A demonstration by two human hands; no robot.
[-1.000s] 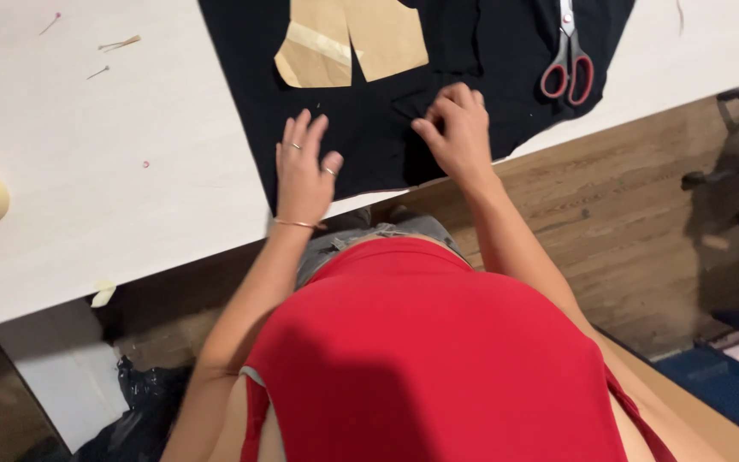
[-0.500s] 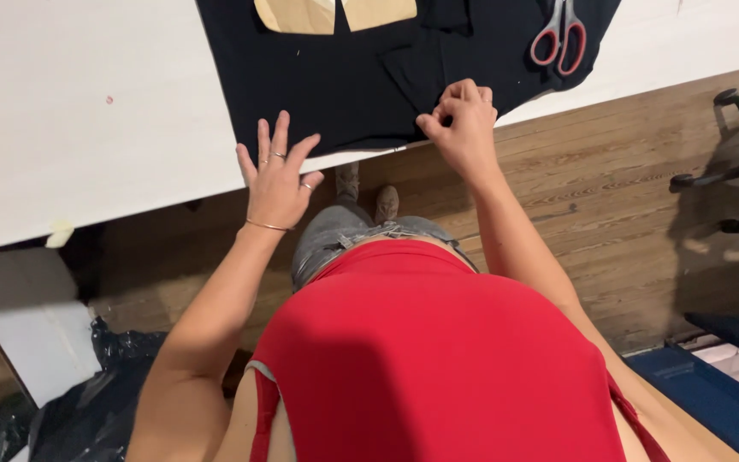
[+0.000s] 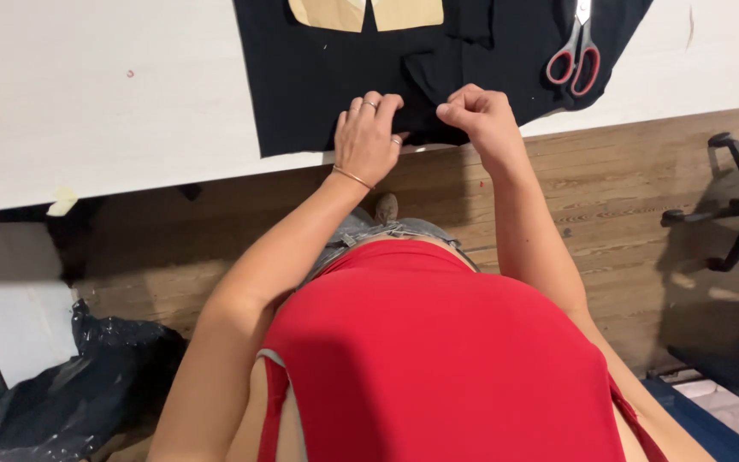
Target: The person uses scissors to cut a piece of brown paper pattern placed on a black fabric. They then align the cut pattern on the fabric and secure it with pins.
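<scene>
A sheet of black fabric [image 3: 318,77] lies on the white table [image 3: 104,103], reaching its near edge. My left hand [image 3: 369,137] rests at that edge with fingers curled onto the cloth. Beside it my right hand [image 3: 481,115] pinches a fold of the same fabric between thumb and fingers. Two tan paper pattern pieces [image 3: 369,13] lie on the cloth at the top. Red-handled scissors [image 3: 575,51] rest on the fabric to the right, a short way beyond my right hand.
A black bin bag [image 3: 79,393] sits on the wooden floor at lower left. An office chair base [image 3: 729,205] stands at right. A scrap of masking tape [image 3: 62,201] hangs at the table edge on the left.
My left hand has moved right and closed onto the fabric edge, beside my right hand. The view has shifted so the cloth sits more to the centre.
</scene>
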